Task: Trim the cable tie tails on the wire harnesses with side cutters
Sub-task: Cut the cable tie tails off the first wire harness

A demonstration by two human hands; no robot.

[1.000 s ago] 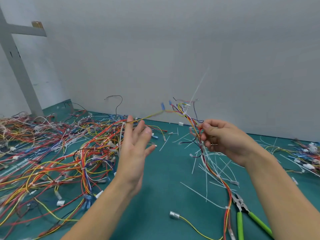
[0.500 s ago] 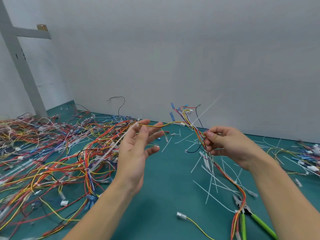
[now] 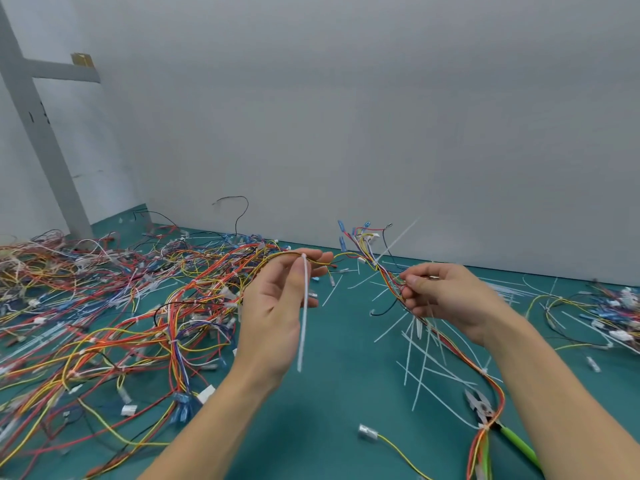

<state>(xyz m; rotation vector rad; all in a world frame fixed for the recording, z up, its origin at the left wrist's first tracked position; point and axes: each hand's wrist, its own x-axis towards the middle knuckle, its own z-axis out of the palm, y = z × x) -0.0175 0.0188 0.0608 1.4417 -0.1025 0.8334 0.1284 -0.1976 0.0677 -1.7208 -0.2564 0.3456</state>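
Holding a wire harness (image 3: 388, 275) up above the green table (image 3: 339, 386), stretched between both hands. Left hand (image 3: 273, 317) raised with fingers mostly straight and spread, the yellow and orange strands draped over the fingertips, a long white cable tie tail (image 3: 304, 313) hanging down in front of the palm. Right hand (image 3: 446, 299) curled round the bundle, thumb and fingers pinched on it. Side cutters (image 3: 485, 410) lying untouched on the table near the right forearm, green handles partly under the harness's trailing end.

Judged light and floppy, the harness, prone to sag and tangle; the tail thin, springy and slick, likely to flick away when cut. Best held on the bundle just beside the tie head, tail left free for the blades.

Hard to make out: the tie head itself behind the fingertips, the exact pinch under the right fingers, the handle ends cut off below. Loose harness pile (image 3: 121, 313) and cut tails (image 3: 415, 358) blurring together.
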